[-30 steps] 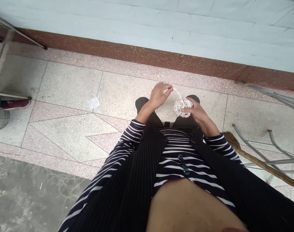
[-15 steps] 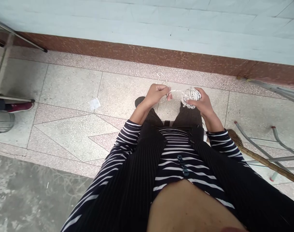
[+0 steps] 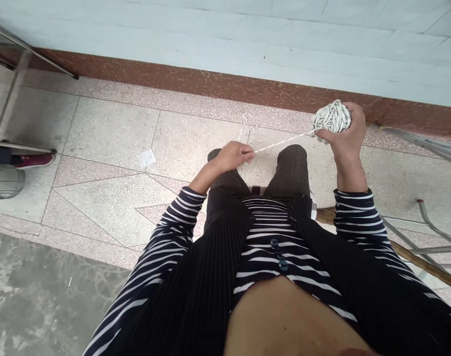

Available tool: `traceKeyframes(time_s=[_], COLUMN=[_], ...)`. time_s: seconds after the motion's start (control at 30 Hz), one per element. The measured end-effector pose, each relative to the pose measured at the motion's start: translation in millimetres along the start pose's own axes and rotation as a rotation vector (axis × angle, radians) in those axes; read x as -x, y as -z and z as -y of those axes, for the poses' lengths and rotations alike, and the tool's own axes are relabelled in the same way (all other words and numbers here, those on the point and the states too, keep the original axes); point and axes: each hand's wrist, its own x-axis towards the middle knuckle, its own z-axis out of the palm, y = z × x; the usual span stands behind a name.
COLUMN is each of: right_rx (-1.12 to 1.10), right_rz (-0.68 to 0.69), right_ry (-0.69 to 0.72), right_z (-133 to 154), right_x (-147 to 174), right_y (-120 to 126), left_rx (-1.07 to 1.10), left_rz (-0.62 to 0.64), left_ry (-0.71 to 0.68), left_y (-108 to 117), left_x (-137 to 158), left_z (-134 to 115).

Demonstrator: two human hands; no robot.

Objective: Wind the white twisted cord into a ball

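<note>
A ball of white cord point(image 3: 331, 118) is gripped in my right hand point(image 3: 351, 136), out at the right and close to the wall base. From it a length of cord point(image 3: 284, 142) runs taut and slanting down to my left hand point(image 3: 234, 155). The left fingers are pinched closed on that cord, above my left knee. Beyond the left hand, loose cord point(image 3: 250, 120) hangs or lies in thin loops over the floor; which of the two I cannot tell.
A metal frame with legs point(image 3: 14, 89) stands at the left, with another person's red shoe point(image 3: 34, 160) and a wire basket point(image 3: 5, 182) near it. White paper point(image 3: 147, 158) lies on the tiles. At right are metal stool legs point(image 3: 429, 217) and a broom handle point(image 3: 425, 259).
My right hand has carried the ball away to the right and toward the wall. The cord between my hands is longer and taut. My left hand has shifted slightly left and lower.
</note>
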Motion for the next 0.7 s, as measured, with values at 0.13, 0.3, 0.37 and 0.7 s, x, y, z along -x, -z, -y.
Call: traceKeyframes(time_s=[0.13, 0.3, 0.37, 0.7], right_rx=[0.055, -0.135, -0.189, -0.698], right_rz=[-0.012, 0.26, 0.51, 0.849], right_ry=[0.001, -0.201, -0.288, -0.308], right_z=[14.9, 26.3, 35.6, 77.7], right_x=[18.6, 44.5, 56.9, 83.5], right_y=[16.7, 35.4, 34.6, 25.2], left_rx=[-0.307, -0.599, -0.713, -0.568], left_rz=[-0.263, -0.383, -0.43, -0.317], left_ry=[-0.022, 0.136, 0.195, 0.088], left_y=[40.0, 101.3, 131.7, 116.5], left_x=[-26.7, -63.9, -84.1, -172.7], left_z=[32.3, 26.2, 5.1, -27.8])
